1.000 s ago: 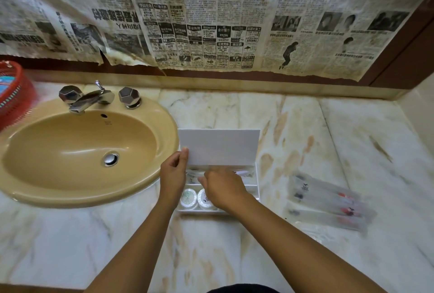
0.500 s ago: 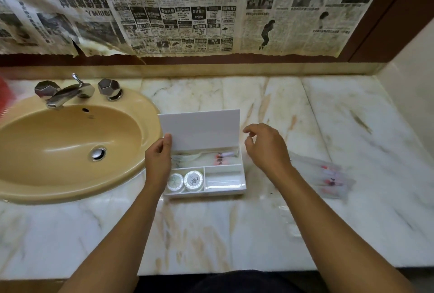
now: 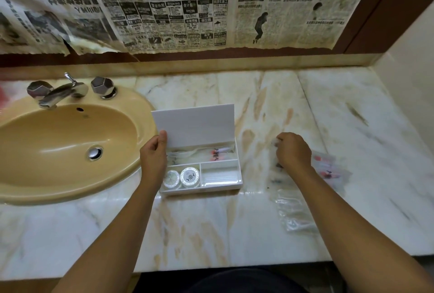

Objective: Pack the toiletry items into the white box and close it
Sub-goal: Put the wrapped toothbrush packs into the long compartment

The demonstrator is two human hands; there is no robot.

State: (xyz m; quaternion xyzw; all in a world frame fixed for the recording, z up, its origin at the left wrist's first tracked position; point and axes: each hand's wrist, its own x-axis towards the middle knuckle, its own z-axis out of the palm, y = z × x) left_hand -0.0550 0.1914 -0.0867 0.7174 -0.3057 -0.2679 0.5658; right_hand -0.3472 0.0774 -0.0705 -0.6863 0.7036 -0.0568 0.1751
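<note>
The right hand (image 3: 293,151) has left the space beside the lid and gone right, down onto the clear sachets (image 3: 328,168) on the marble counter (image 3: 352,116); its fingers curl over them, though blur hides whether they grip. The left hand (image 3: 153,158) pinches the raised lid (image 3: 195,126) of the white box (image 3: 223,184) by its left edge. Inside, wrapped items (image 3: 211,153) fill the far compartment and two round tubs (image 3: 180,177) sit near left. The yellow sink (image 3: 58,147) lies left.
</note>
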